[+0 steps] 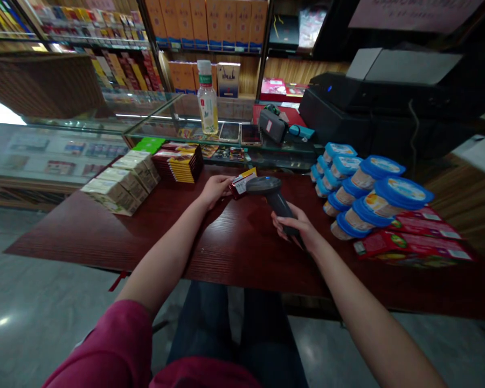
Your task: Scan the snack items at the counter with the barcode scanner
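My right hand (pixel 293 223) is wrapped round the handle of a dark barcode scanner (pixel 269 189), whose head points left over the dark red wooden counter (pixel 234 242). Just left of the scanner head, my left hand (pixel 215 189) holds a small red, yellow and white packet (pixel 242 181) close to the counter. Both forearms reach forward from the bottom of the view.
Blue-lidded tubs (pixel 364 194) lie stacked at the right, above red packets (pixel 412 237). Tan and green boxes (pixel 121 180) and a red-yellow stack (pixel 181 160) sit at the left. Behind are a glass case with a bottle (pixel 207 97) and a black register (pixel 380 102).
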The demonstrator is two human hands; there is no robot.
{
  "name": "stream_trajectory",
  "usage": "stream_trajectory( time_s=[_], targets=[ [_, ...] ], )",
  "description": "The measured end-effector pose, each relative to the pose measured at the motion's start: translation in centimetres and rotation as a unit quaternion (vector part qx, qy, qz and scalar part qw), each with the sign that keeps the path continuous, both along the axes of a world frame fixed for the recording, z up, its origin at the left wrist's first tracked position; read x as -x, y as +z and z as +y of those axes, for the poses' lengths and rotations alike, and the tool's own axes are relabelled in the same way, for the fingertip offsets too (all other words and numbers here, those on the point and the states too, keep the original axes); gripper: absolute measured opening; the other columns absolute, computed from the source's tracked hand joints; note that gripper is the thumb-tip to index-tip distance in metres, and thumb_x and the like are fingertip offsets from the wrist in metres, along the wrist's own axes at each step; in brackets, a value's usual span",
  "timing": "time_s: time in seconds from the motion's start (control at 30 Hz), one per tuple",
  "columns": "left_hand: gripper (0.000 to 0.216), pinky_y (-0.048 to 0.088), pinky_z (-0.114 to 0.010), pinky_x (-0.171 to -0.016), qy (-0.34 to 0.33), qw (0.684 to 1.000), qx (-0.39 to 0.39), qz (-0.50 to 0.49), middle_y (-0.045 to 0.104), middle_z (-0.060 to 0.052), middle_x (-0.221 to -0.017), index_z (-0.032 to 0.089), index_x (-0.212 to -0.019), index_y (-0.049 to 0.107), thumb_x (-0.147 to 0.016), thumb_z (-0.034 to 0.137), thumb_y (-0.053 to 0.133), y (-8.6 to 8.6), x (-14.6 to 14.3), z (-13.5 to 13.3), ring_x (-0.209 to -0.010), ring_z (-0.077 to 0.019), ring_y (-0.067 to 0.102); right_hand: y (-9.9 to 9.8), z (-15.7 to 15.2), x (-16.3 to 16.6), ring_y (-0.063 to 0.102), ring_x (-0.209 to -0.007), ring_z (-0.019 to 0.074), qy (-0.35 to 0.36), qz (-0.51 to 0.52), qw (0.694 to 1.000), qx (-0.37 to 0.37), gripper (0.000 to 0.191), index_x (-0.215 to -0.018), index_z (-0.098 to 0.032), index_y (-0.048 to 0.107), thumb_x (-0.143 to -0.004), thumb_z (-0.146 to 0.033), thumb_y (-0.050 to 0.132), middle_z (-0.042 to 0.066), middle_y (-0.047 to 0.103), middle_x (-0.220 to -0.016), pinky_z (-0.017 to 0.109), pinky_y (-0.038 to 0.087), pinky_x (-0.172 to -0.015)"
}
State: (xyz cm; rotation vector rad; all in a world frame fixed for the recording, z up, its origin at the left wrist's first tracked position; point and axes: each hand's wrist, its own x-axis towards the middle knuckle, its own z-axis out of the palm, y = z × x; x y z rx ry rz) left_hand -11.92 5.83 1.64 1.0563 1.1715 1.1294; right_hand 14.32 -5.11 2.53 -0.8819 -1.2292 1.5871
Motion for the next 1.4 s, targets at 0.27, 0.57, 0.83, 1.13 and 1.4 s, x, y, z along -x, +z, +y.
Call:
stream_trajectory(
  time_s=[0.27,0.57,0.83,1.13,1.4],
  targets=[
    [0.023,0.064,-0.030,-0.086,0.013,0.999,-0.033,0.024,0.080,-0.009,-0.092,0.012,-0.108,0.079,-0.099,0.031,0.069,-0.6,-0.2,0.2,-0.086,-0.0166,0.077,0.1,0.4,-0.2,0.045,-0.051,0.0103,0.000,-0.010,1.000,0.005,0.056,-0.125,-0.026,0.069,-0.072,-0.036,0.087,-0.004,0.057,-0.074,0.021,0.030,-0.037],
    [0.027,0.065,-0.032,-0.078,-0.074,0.976,-0.099,0.180,0.083,-0.009,-0.099,0.014,-0.109,0.082,-0.087,0.030,0.081,1.1,2.6,-0.5,-0.088,-0.0228,0.078,0.3,0.1,-0.1,0.045,-0.054,0.0113,-0.030,-0.001,1.000,0.000,0.030,-0.093,-0.024,0.068,-0.074,-0.037,0.087,-0.002,0.056,-0.072,0.022,0.033,-0.040],
    [0.028,0.054,-0.035,-0.113,0.165,0.830,-0.345,0.406,0.078,-0.006,-0.129,0.023,-0.124,0.075,-0.105,0.022,0.055,2.8,8.4,-5.6,-0.124,-0.0204,0.072,0.4,0.1,-0.6,0.045,-0.061,0.0134,-0.061,0.034,0.998,0.006,0.029,-0.092,-0.023,0.068,-0.074,-0.037,0.086,0.000,0.054,-0.076,0.022,0.036,-0.041],
    [0.040,0.046,-0.039,-0.123,0.275,0.734,-0.355,0.509,0.069,-0.009,-0.145,0.023,-0.134,0.067,-0.107,0.014,0.038,2.2,13.2,-6.3,-0.146,-0.0183,0.057,0.9,-0.2,-0.2,0.041,-0.060,0.0173,-0.081,0.015,0.996,0.016,0.022,-0.080,-0.024,0.072,-0.072,-0.039,0.086,0.006,0.051,-0.077,0.029,0.029,-0.039],
    [0.049,0.040,-0.047,-0.125,0.324,0.692,-0.243,0.597,0.059,-0.011,-0.158,0.021,-0.146,0.063,-0.104,0.011,0.040,2.4,13.1,-5.0,-0.153,-0.0279,0.048,0.9,-0.1,-0.5,0.042,-0.061,0.0161,-0.070,0.021,0.997,0.021,0.027,-0.079,-0.022,0.072,-0.069,-0.038,0.090,0.005,0.051,-0.078,0.027,0.037,-0.038]
  ],
)
